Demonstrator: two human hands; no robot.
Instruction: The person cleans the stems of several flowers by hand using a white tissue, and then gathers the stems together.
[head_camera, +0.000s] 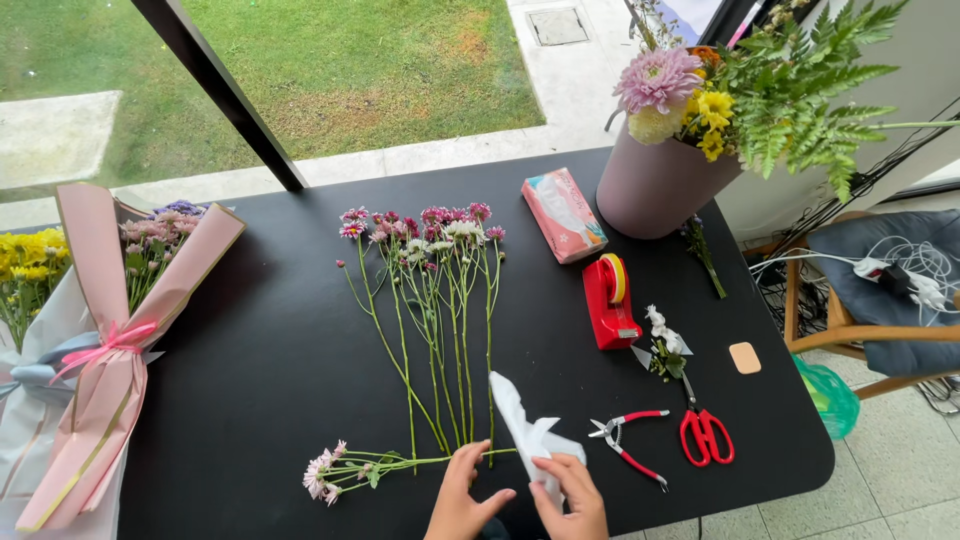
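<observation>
My left hand (462, 497) rests at the near table edge, fingertips on the cut ends of several long-stemmed pink and white flowers (430, 300) fanned out on the black table (270, 360). My right hand (572, 495) pinches a crumpled piece of white paper (522, 425) that stands up between both hands. A short bunch of pale pink flowers (345, 470) lies crosswise just left of my left hand.
Red pliers (628, 440), red scissors (705, 432), a small white flower sprig (664, 345), a red tape dispenser (610, 300) and a pink tissue box (563, 213) lie to the right. A mauve vase of flowers (665, 180) stands at the back right. Pink-wrapped bouquets (115, 340) lie left.
</observation>
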